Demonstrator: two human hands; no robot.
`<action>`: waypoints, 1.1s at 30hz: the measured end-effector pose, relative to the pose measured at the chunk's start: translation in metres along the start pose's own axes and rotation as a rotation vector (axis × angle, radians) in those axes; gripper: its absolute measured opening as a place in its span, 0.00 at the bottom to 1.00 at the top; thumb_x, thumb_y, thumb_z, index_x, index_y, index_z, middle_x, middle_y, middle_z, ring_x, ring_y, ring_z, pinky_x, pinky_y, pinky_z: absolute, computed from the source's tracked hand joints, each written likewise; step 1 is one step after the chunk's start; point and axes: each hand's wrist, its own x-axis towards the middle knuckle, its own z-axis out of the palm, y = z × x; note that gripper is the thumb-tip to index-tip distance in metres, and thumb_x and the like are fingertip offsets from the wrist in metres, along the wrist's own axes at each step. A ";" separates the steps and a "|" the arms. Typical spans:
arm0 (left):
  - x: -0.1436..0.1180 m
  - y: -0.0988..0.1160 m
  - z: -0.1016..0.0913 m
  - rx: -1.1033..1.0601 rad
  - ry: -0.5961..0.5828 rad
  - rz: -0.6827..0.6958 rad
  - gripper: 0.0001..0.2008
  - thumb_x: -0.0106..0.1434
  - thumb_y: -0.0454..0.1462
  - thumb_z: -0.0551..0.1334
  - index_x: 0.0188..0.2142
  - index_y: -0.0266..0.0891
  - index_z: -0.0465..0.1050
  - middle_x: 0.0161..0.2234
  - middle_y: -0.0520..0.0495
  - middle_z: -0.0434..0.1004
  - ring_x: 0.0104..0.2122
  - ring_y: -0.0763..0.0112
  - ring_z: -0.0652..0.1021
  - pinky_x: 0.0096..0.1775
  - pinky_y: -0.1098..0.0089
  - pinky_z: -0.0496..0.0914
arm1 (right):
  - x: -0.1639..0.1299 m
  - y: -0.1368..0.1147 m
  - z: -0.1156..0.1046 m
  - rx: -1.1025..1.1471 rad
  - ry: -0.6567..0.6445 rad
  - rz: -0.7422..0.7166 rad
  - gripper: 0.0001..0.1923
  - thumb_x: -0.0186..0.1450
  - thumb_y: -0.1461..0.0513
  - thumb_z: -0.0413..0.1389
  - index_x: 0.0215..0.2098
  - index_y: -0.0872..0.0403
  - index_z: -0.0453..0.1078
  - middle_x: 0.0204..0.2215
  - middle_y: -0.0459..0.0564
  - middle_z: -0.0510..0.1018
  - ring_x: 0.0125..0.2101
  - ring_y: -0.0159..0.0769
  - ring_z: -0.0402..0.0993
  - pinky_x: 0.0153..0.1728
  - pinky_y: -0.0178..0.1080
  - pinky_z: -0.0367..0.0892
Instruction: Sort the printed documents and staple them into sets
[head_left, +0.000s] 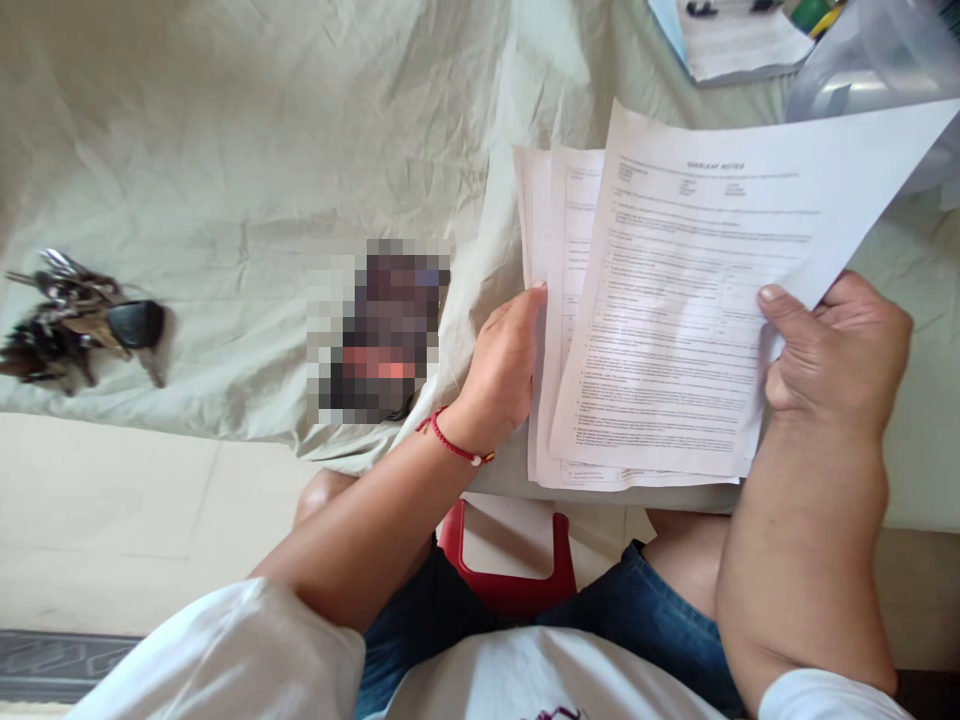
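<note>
Several printed sheets of paper (675, 330) are held up over the table edge, fanned slightly so that lower pages stick out at the left. My left hand (504, 358) is closed on the left edge of the lower sheets, thumb on top and fingers hidden behind. At the right edge, my right hand (836, 345) pinches the top sheet with the thumb in front, its other fingers mostly behind the paper. The top page carries a heading and dense lines of text, and its upper right corner bends outward.
A pale green cloth (247, 150) covers the table. At the left lies a bunch of keys (82, 315); nearer is a dark pixelated object (390, 330). A stack of papers (739, 45) and a clear plastic container (877, 65) stand at the back right. Below is a red stool (510, 590).
</note>
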 end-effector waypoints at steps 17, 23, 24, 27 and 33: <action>-0.006 0.007 0.002 0.032 -0.065 -0.034 0.10 0.73 0.46 0.71 0.40 0.43 0.82 0.47 0.40 0.92 0.64 0.42 0.87 0.66 0.47 0.83 | -0.005 -0.005 0.004 -0.009 -0.003 0.047 0.21 0.43 0.57 0.83 0.35 0.49 0.91 0.37 0.48 0.94 0.38 0.44 0.87 0.49 0.55 0.87; -0.005 0.006 -0.001 0.023 -0.056 -0.048 0.10 0.74 0.46 0.72 0.39 0.44 0.82 0.45 0.43 0.92 0.61 0.45 0.88 0.66 0.50 0.82 | 0.003 0.001 -0.008 -0.073 0.015 0.004 0.18 0.47 0.57 0.81 0.36 0.49 0.91 0.39 0.49 0.93 0.38 0.44 0.86 0.53 0.60 0.86; -0.005 0.006 -0.002 0.028 -0.046 -0.054 0.11 0.74 0.46 0.72 0.38 0.44 0.82 0.44 0.43 0.92 0.61 0.45 0.87 0.66 0.50 0.82 | 0.005 0.002 -0.011 -0.070 0.029 -0.007 0.18 0.47 0.57 0.81 0.36 0.49 0.92 0.39 0.50 0.93 0.38 0.45 0.86 0.52 0.60 0.86; -0.005 0.006 -0.004 0.030 -0.025 -0.074 0.11 0.74 0.46 0.73 0.39 0.43 0.82 0.47 0.41 0.91 0.63 0.45 0.86 0.67 0.51 0.81 | 0.012 0.004 -0.017 -0.070 0.077 -0.037 0.18 0.45 0.55 0.82 0.35 0.48 0.92 0.39 0.50 0.93 0.37 0.46 0.86 0.51 0.63 0.85; -0.006 0.008 -0.003 0.005 -0.057 -0.058 0.15 0.70 0.50 0.77 0.42 0.42 0.83 0.49 0.40 0.92 0.65 0.42 0.85 0.71 0.48 0.78 | 0.010 0.000 -0.015 -0.072 0.072 -0.018 0.20 0.43 0.54 0.83 0.34 0.46 0.92 0.38 0.47 0.93 0.35 0.46 0.86 0.51 0.64 0.85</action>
